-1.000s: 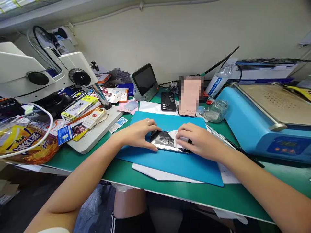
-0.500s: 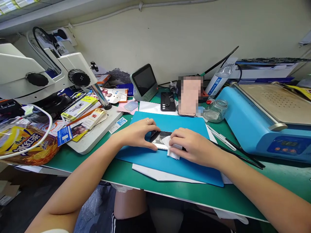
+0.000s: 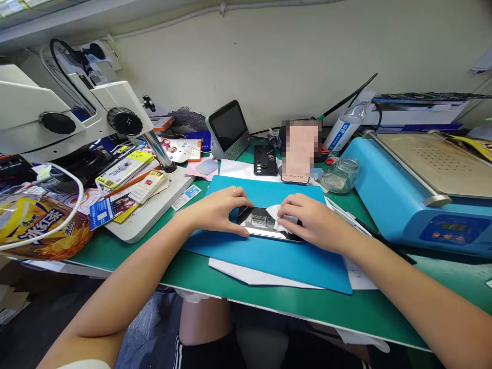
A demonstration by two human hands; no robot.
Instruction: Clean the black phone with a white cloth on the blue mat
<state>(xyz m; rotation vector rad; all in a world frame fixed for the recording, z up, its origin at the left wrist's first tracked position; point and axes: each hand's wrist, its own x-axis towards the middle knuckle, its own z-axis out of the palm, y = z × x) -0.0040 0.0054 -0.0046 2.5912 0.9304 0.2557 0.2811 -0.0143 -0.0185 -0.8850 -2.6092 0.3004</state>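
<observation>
A smartphone [image 3: 258,220] lies flat on the blue mat [image 3: 246,256], its dark glossy screen facing up and reflecting light. My left hand [image 3: 220,210] grips its left end, with the thumb at the near edge and the fingers at the far edge. A crumpled white tissue [image 3: 275,215] is pinched in the fingers of my right hand [image 3: 303,221], pressed on the right part of the screen. The phone's right end is partly covered by that hand.
On the left stand a microscope [image 3: 126,120] and a bottle of tea [image 3: 42,225]. Behind the mat are a smart display [image 3: 228,128], a black phone [image 3: 265,161], a propped-up phone [image 3: 300,154] and a glass jar [image 3: 342,174]. A blue heating machine [image 3: 407,205] stands at right.
My right hand has slid the tissue to the right and slightly away from me across the screen, uncovering more of it. My left hand has stayed in place.
</observation>
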